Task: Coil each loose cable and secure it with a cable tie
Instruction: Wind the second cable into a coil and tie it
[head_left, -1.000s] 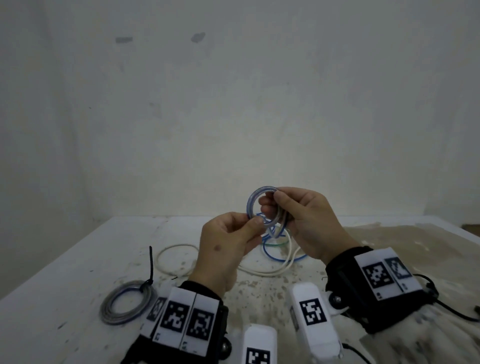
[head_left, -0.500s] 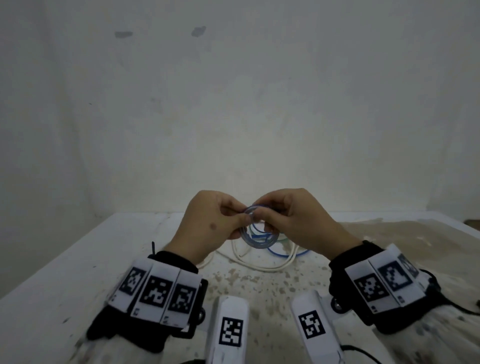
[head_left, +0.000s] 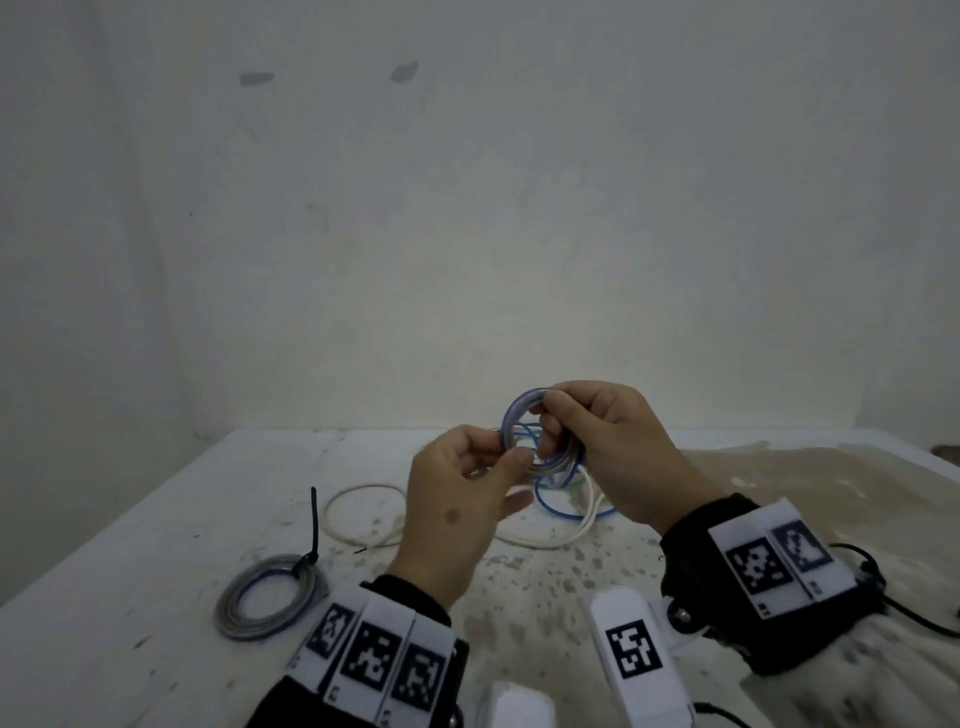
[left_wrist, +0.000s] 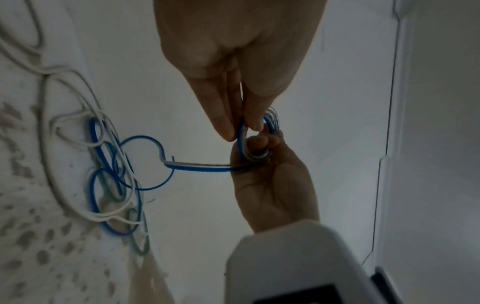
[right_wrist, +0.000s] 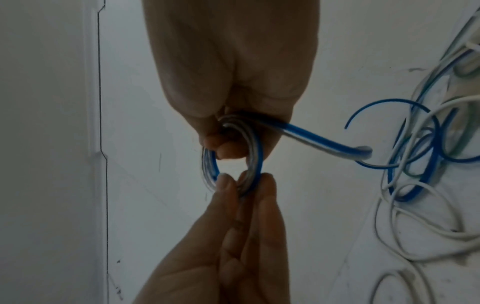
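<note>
A small coil of blue-and-white cable (head_left: 511, 421) is held up above the table between both hands. My left hand (head_left: 511, 457) grips its lower side. In the left wrist view the left fingertips (left_wrist: 259, 142) curl inside the ring (left_wrist: 244, 135). My right hand (head_left: 543, 415) pinches the coil's upper rim, and in the right wrist view its thumb and finger (right_wrist: 226, 183) close on the ring (right_wrist: 255, 164). The cable's free tail (left_wrist: 202, 167) runs out from the left hand toward the pile, seen too in the right wrist view as a short tail (right_wrist: 324, 142).
A grey coil (head_left: 270, 597) bound with a black cable tie (head_left: 314, 525) lies at the left on the white table (head_left: 156, 571). A loose white cable (head_left: 363, 491) and loose blue cable (head_left: 561, 512) lie tangled below the hands. A wall stands close behind.
Half a second ago both hands were pressed together around the coil. Now the left hand has drawn back down and left, and the coil stands open and upright.
</note>
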